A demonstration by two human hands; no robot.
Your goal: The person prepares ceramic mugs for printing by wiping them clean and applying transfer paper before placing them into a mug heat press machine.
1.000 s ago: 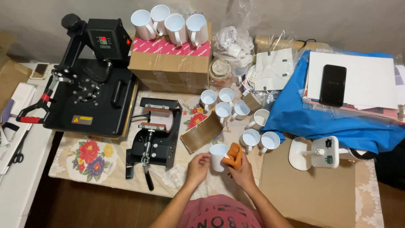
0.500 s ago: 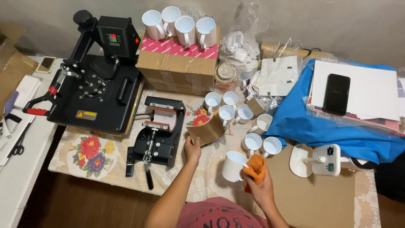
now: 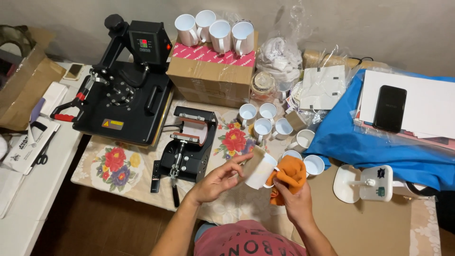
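My right hand (image 3: 295, 196) grips an orange cloth (image 3: 287, 175) pressed against a white mug (image 3: 259, 169), which it holds tilted above the table's front edge. My left hand (image 3: 219, 179) touches the mug's left side with fingertips, fingers spread. A brown paper strip lies along the mug's upper side. Just left of my hands stands a small black mug heat press (image 3: 187, 142).
A big black flat heat press (image 3: 125, 90) sits at the left. A cardboard box (image 3: 208, 76) carries several white mugs (image 3: 214, 31). More white mugs (image 3: 268, 123) stand mid-table. A blue cloth (image 3: 369, 142), white paper and a black phone (image 3: 389, 108) lie right, a white tape dispenser (image 3: 369, 182) beside them.
My left hand came back from near the mug press to the mug. The mug and cloth stay in my right hand, now raised and tilted in front of me.
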